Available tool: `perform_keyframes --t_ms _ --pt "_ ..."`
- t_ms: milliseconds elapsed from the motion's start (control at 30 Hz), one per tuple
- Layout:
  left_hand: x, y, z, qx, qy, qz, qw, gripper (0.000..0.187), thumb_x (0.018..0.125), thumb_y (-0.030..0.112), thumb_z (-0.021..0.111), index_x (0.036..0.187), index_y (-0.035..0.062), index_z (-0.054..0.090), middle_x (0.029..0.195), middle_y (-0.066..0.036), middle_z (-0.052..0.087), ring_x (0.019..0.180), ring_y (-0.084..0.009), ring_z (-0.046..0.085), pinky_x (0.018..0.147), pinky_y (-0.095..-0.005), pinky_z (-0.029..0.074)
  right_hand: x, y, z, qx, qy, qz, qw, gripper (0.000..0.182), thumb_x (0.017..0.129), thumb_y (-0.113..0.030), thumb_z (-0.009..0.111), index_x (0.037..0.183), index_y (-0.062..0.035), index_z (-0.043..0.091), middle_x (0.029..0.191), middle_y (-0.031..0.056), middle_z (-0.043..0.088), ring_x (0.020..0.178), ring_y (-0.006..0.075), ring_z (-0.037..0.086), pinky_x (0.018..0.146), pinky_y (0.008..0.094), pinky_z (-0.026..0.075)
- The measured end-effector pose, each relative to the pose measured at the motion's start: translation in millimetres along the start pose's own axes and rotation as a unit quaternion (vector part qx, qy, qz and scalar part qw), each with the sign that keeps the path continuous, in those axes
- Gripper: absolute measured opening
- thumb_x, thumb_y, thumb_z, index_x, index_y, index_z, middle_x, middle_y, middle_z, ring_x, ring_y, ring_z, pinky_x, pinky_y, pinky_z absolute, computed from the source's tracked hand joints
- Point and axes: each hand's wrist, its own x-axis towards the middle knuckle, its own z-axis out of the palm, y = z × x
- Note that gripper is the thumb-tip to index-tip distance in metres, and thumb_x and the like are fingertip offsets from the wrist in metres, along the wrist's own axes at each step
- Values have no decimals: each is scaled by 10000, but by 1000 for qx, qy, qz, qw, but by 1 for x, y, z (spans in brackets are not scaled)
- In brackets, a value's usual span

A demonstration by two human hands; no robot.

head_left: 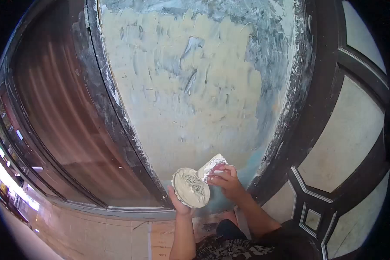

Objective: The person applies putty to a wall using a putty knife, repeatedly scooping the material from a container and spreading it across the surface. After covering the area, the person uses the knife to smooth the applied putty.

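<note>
My left hand (180,204) is wrapped round the side of a round bowl of cream-coloured putty (190,189), which is tilted toward me. The putty's surface is streaked and scraped. My right hand (228,183) grips a putty knife (212,167) smeared with white paste, its lower edge at the bowl's right rim. Part of the knife's reddish grip shows between my fingers. In front of both hands stands a wall panel (182,108) covered with uneven cream putty over a blue-grey surface, with bluish patches showing at the top and right.
Dark frame strips with white smears (286,117) edge the panel. On the left is a brown glossy door or window panel (69,112); on the right, a dark door (316,143) with pale insets. Tiled floor (95,234) and a paper sheet (161,240) lie below.
</note>
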Motion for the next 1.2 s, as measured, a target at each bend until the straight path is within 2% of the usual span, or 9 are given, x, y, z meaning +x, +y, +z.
perform_keyframes --t_ms 333,533,633,767,833,900,1000,1033,1200 --pt "-8 -5 -4 22 -22 -35 999 906 969 742 328 1504 18 431 1474 -165 530 1328 -313 533 1112 -441 436 2 -4 -6 5 36 -9 999 487 723 77 714 1131 -187 748 1214 -2 688 1197 333 516 992 431 467" --pt "-12 -10 -7 26 -12 -61 998 914 962 757 323 1509 34 433 1465 -155 537 1305 -320 549 1096 -455 455 0 5 -29 -6 93 16 995 347 803 62 648 1080 -121 751 1148 52 732 1111 317 594 982 438 467" --pt "-12 -11 -14 5 -11 -56 998 905 969 751 313 1499 29 443 1443 -159 553 1287 -328 562 1091 -466 463 -9 19 -51 -6 121 84 989 254 865 71 544 1016 -18 728 1036 147 736 958 334 679 939 441 497" --pt "-6 -11 -21 -5 8 -37 999 895 975 744 315 1473 16 468 1418 -158 572 1270 -327 571 1091 -468 458 -49 65 -75 -7 145 158 977 274 870 90 526 1039 -7 719 997 154 725 935 352 665 897 410 512" --pt "-3 -11 -27 -11 4 -37 999 892 975 743 318 1470 17 473 1418 -157 573 1268 -327 572 1089 -466 459 -58 81 -91 -16 149 245 958 216 867 96 549 993 9 702 962 164 713 929 361 666 861 396 529" --pt "-2 -9 -29 -6 -10 -39 999 923 982 743 285 1522 4 400 1467 -166 525 1319 -329 526 1120 -446 429 -67 102 -100 -48 121 224 966 208 861 101 552 985 14 695 956 164 706 922 360 659 851 398 528" --pt "-3 -9 -27 1 -10 -36 999 928 978 752 290 1519 8 406 1463 -166 528 1315 -327 529 1117 -447 432 -73 121 -105 -81 78 200 973 203 830 119 576 970 18 683 961 168 689 939 370 638 849 411 514" --pt "-6 -7 -21 -11 -1 -42 999 889 973 744 323 1469 22 477 1428 -157 564 1280 -335 563 1092 -472 454 -73 126 -107 -93 60 188 976 215 815 120 589 977 15 684 963 165 685 950 375 630 860 415 507" --pt "-9 -8 -24 -1 20 -50 999 881 977 738 320 1475 27 472 1439 -158 555 1296 -339 550 1096 -478 452 -65 133 -114 -136 7 156 978 265 759 126 609 983 2 678 965 161 672 977 386 600 888 444 488"
